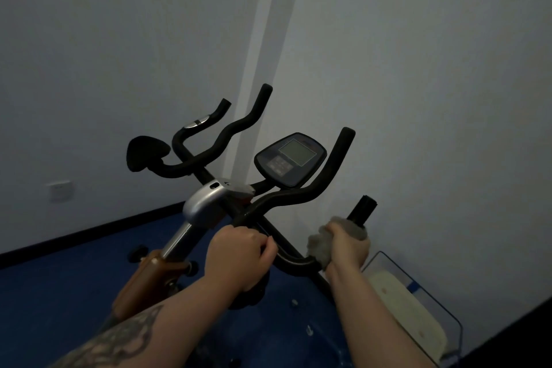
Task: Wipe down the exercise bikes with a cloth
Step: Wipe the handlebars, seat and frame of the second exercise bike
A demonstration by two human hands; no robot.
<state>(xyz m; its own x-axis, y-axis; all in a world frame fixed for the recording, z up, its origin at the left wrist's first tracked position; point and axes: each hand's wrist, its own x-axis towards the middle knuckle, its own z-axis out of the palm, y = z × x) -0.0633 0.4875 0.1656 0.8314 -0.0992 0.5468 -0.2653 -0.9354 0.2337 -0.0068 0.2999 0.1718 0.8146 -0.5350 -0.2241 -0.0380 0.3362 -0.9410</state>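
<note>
Both hands (239,254) (348,245) clenched around handlebar (294,197).

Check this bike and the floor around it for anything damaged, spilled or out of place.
Nothing on the exercise bike looks broken in this dim view. Only oddity: small pale flecks scattered on the blue floor beneath it; I cannot tell what they are.

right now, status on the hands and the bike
Left hand shut on the handlebar near the stem. Right hand shut on the cloth, wrapped round the right grip. Console untouched. Nothing in the way.
</note>
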